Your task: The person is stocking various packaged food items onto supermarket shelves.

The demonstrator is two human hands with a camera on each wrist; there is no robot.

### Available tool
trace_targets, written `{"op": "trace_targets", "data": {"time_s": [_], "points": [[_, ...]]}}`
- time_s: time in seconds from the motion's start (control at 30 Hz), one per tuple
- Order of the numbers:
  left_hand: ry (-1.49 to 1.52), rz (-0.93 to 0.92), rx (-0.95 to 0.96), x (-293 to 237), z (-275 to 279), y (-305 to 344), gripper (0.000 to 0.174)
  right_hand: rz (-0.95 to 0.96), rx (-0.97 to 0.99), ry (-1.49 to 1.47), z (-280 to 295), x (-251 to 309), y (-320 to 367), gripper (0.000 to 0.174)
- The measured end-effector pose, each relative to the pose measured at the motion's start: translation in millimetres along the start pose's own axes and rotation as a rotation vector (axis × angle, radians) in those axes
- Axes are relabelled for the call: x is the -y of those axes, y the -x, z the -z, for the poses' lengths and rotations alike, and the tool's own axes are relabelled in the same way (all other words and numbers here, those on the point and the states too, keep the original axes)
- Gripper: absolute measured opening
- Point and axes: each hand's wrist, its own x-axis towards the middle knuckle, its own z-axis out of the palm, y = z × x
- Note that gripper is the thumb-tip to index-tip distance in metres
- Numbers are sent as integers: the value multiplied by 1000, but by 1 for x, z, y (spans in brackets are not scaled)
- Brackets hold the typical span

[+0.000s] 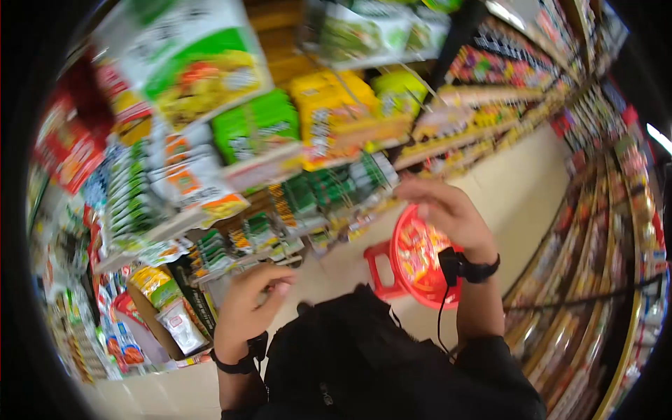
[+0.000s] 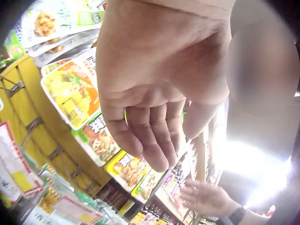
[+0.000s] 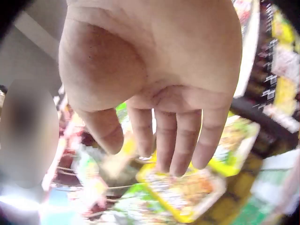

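The cable (image 1: 439, 323) below my right hand (image 1: 448, 210) runs beside the red basket (image 1: 396, 255) and could snag its rim if I pull that arm up sharply, while a careless sweep of my left hand (image 1: 248, 304) could knock the green packets (image 1: 262, 227) at its 12 o'clock. My right fingers are nearly straight, slightly apart and empty, with the basket at their 7 o'clock; my left fingers hang gently bent, also empty, with the basket well apart, towards 2 o'clock.
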Motion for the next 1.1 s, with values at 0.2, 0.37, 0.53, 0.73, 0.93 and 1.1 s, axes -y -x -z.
{"op": "trace_targets", "data": {"time_s": [0.2,0.37,0.53,0.73,0.93,1.1], "points": [[-88,197,81,28,-46,-12,20,-912,-667,-163,44,-241,177,38],[-169,247,223,18,-90,-54,19,-1156,-893,-571,8,-363,312,6],[-236,251,311,-5,-139,-103,19,-1272,-837,-652,-26,-447,364,24],[-350,290,426,-12,-179,-136,18,-1369,-785,-487,-20,-476,331,66],[-438,375,404,-11,-194,-151,17,-1393,-739,-494,-15,-508,314,71],[-480,444,400,-12,-199,-157,17,-1418,-636,-463,-23,-547,324,66]]}}
